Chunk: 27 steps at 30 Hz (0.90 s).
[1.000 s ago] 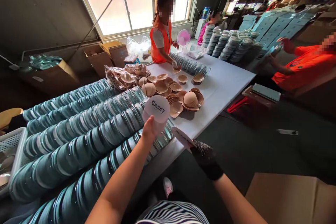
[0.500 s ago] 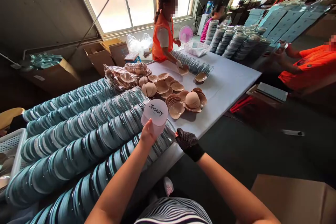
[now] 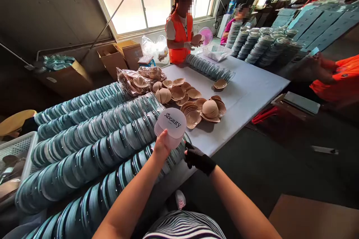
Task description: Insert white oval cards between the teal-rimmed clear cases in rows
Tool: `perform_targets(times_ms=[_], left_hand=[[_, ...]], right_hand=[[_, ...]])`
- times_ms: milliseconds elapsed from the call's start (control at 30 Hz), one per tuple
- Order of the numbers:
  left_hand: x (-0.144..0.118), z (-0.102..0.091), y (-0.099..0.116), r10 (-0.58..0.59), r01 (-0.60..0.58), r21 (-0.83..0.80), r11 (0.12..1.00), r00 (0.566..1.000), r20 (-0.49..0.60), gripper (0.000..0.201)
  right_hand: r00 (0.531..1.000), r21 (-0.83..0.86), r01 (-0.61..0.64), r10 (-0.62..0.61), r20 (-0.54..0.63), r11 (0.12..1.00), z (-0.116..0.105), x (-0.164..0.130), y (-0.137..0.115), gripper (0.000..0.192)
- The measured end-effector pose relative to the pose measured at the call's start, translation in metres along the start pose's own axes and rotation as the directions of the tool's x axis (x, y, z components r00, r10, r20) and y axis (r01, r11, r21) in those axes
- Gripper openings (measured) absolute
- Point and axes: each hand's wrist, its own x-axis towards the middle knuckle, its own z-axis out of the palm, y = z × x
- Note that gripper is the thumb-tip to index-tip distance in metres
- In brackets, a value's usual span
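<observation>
My left hand (image 3: 162,146) grips a round, whitish case (image 3: 174,121) with black "beauty" lettering on its face, thumb on the front. Just right of it, my right hand (image 3: 198,158), in a black fingerless glove, is closed at the near end of the stacked rows; what its fingers hold, if anything, is hidden. Long rows of round, teal-edged packages (image 3: 92,160) lie on their sides to the left. Beyond the case, tan bra cups (image 3: 193,117) sit in loose piles on the white table (image 3: 246,86).
A plastic bag of tan cups (image 3: 137,80) lies behind the rows. Across the table, a co-worker in an orange vest (image 3: 179,37) holds a tan cup. A white basket (image 3: 30,145) stands at far left, a cardboard box (image 3: 314,216) at lower right. Stacked packages (image 3: 263,44) rise at the back.
The view has shifted slightly, so things sit farther right. The case is turned a little more towards me. My right hand's fingers have moved lower beside it. The co-worker has lifted a cup off the table.
</observation>
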Motion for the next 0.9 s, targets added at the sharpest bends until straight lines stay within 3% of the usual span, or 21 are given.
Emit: perform_targets(times_ms=[67,100,167,200,233,300,367,433,500,567,600,667,733,767,800,833,900], left_hand=[[0.0,0.001,-0.002,0.035,-0.036,0.023,0.999,0.999,0.003,0.06],[0.0,0.001,-0.004,0.052,-0.052,0.033,0.998,0.999,-0.013,0.061],[0.002,0.003,-0.007,0.09,-0.088,0.044,0.995,0.994,-0.06,0.062],[0.002,0.005,-0.007,0.109,-0.106,0.043,0.993,0.99,-0.084,0.061],[0.002,0.007,-0.008,0.126,-0.122,0.041,0.992,0.987,-0.097,0.06],[0.0,0.01,-0.006,0.16,-0.157,0.037,0.987,0.982,-0.101,0.058],[-0.008,0.012,-0.003,0.185,-0.181,0.047,0.982,0.978,-0.101,0.057],[-0.02,0.011,-0.001,0.217,-0.207,0.078,0.975,0.964,-0.156,0.055],[-0.033,0.006,0.0,0.257,-0.237,0.115,0.965,0.941,-0.221,0.05],[-0.043,-0.001,-0.001,0.266,-0.239,0.136,0.961,0.936,-0.233,0.046],[-0.047,-0.004,-0.001,0.252,-0.226,0.132,0.965,0.939,-0.233,0.045],[-0.05,-0.009,0.0,0.21,-0.192,0.092,0.977,0.936,-0.281,0.045],[-0.048,-0.012,0.006,0.181,-0.185,0.024,0.982,0.912,-0.368,0.046],[-0.044,-0.012,0.01,0.172,-0.194,-0.014,0.981,0.901,-0.397,0.045],[-0.04,-0.012,0.015,0.165,-0.203,-0.05,0.978,0.897,-0.411,0.043],[-0.035,-0.012,0.02,0.157,-0.206,-0.084,0.975,0.903,-0.399,0.041],[-0.024,-0.013,0.028,0.137,-0.196,-0.146,0.97,0.931,-0.339,0.037]], right_hand=[[0.996,0.12,0.013,-0.024,0.088,0.993,-0.008,-0.003,-0.002,0.047],[0.995,0.071,0.001,-0.009,0.1,0.997,-0.014,-0.004,-0.006,0.046],[1.0,-0.169,0.016,-0.016,-0.001,0.985,-0.028,-0.008,-0.023,0.04],[0.989,-0.302,0.057,-0.096,-0.115,0.951,-0.035,-0.009,-0.036,0.036],[0.945,-0.424,0.114,-0.229,-0.233,0.899,-0.041,-0.01,-0.05,0.034],[0.743,-0.627,0.223,-0.546,-0.386,0.747,-0.046,-0.01,-0.081,0.04],[0.555,-0.795,0.253,-0.756,-0.347,0.551,-0.037,-0.011,-0.104,0.048],[0.471,-0.914,0.204,-0.853,-0.224,0.352,-0.015,-0.015,-0.112,0.053],[0.452,-0.957,0.182,-0.884,-0.122,0.225,0.012,-0.018,-0.105,0.051],[0.488,-0.945,0.251,-0.871,-0.064,0.21,0.032,-0.02,-0.091,0.041],[0.52,-0.919,0.288,-0.85,-0.086,0.27,0.036,-0.02,-0.083,0.036],[0.549,-0.833,0.279,-0.791,-0.27,0.478,0.032,-0.022,-0.07,0.035],[0.461,-0.735,0.19,-0.72,-0.518,0.651,0.016,-0.034,-0.057,0.037],[0.401,-0.716,0.147,-0.703,-0.588,0.683,0.007,-0.044,-0.05,0.038],[0.373,-0.727,0.115,-0.708,-0.6,0.677,0.0,-0.056,-0.041,0.039],[0.388,-0.759,0.092,-0.725,-0.569,0.645,-0.005,-0.069,-0.031,0.04],[0.505,-0.833,0.065,-0.738,-0.447,0.549,-0.006,-0.093,-0.01,0.041]])
